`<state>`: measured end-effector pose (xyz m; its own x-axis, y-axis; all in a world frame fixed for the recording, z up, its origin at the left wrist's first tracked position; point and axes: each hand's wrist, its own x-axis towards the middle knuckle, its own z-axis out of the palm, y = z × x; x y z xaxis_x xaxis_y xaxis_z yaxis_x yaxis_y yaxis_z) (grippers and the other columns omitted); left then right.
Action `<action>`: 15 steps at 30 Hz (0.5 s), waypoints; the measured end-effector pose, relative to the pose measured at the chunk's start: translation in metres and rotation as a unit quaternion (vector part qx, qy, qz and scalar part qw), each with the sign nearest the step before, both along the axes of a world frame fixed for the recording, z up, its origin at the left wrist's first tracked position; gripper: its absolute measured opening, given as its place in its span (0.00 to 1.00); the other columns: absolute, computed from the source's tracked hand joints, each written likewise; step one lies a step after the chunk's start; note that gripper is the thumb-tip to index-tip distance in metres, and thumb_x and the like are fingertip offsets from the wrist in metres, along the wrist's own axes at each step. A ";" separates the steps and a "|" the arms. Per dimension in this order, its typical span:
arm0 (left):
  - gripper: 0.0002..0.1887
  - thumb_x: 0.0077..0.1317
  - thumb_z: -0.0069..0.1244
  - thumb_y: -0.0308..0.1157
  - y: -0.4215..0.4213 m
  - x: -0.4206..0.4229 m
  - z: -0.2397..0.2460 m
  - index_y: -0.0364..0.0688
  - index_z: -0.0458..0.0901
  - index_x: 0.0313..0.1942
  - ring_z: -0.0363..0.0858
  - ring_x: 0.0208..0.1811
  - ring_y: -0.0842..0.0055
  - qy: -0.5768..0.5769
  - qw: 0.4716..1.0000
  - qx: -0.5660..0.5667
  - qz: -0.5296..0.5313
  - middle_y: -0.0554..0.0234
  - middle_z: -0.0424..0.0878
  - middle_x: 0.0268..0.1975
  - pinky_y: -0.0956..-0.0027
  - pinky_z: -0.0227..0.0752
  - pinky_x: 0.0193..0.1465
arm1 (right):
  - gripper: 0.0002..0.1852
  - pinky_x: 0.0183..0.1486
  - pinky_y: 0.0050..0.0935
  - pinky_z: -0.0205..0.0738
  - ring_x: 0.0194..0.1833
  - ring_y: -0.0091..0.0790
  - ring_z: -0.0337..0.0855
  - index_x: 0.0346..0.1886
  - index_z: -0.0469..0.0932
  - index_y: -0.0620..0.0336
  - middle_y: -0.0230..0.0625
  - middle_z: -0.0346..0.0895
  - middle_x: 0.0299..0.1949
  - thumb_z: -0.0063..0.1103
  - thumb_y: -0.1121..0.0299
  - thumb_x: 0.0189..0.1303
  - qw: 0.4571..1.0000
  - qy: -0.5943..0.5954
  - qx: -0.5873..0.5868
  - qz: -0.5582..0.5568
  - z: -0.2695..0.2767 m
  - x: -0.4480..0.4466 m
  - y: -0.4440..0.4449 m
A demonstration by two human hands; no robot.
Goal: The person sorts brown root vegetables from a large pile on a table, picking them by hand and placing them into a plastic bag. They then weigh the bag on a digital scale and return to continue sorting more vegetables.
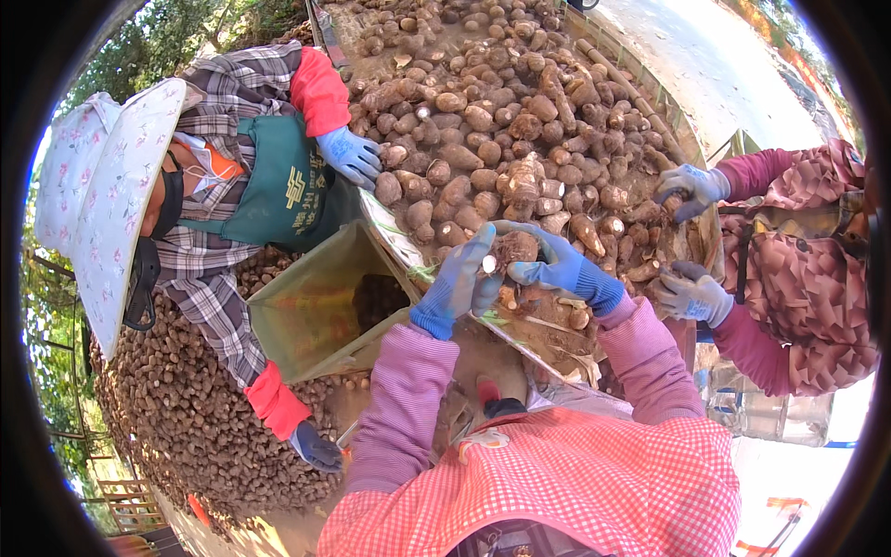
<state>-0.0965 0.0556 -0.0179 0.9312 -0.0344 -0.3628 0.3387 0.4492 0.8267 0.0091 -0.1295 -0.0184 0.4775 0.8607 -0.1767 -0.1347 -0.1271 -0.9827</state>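
Over the near edge of the sorting table, my left hand [458, 277] and my right hand [557, 263], both in blue work gloves, hold one brown, hairy taro corm [518, 252] between them. A small white cut face [489, 264] shows beside my left fingers; whether it belongs to the same corm is hard to tell. My right thumb lies across the front of the corm. Just beyond my hands spreads a pile of loose taro corms [480, 153], some with pale cut ends. Under my right wrist the table surface [557, 341] bears soil and scraps.
To the left, a co-worker in a green apron [278, 181] rests one gloved hand on the pile. A co-worker at right [786, 237] handles corms. An open plastic-sided bin [313, 313] stands left of my arm. A large taro heap [202, 411] covers the ground.
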 end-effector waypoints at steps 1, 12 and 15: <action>0.25 0.77 0.39 0.59 -0.002 0.003 0.000 0.46 0.77 0.44 0.59 0.13 0.85 -0.005 0.997 0.062 0.033 0.74 0.67 0.20 0.76 0.54 0.14 | 0.40 0.64 0.30 0.70 0.60 0.28 0.75 0.73 0.64 0.62 0.40 0.74 0.63 0.71 0.59 0.62 0.999 -0.036 -0.007 -0.010 0.001 -0.001 0.003; 0.15 0.75 0.51 0.44 -0.003 0.010 -0.006 0.39 0.78 0.45 0.77 0.36 0.83 -0.278 0.840 0.459 0.078 0.69 0.77 0.34 0.71 0.77 0.42 | 0.30 0.57 0.30 0.76 0.53 0.34 0.82 0.64 0.71 0.70 0.48 0.79 0.53 0.52 0.51 0.73 0.994 -0.100 0.008 0.051 -0.016 -0.001 -0.004; 0.14 0.77 0.49 0.42 -0.009 0.014 -0.008 0.40 0.77 0.42 0.75 0.35 0.85 -0.275 0.861 0.421 0.081 0.72 0.77 0.33 0.73 0.73 0.39 | 0.32 0.53 0.29 0.78 0.45 0.35 0.85 0.59 0.73 0.70 0.44 0.83 0.44 0.41 0.45 0.77 0.992 -0.092 0.068 0.042 -0.011 -0.021 -0.003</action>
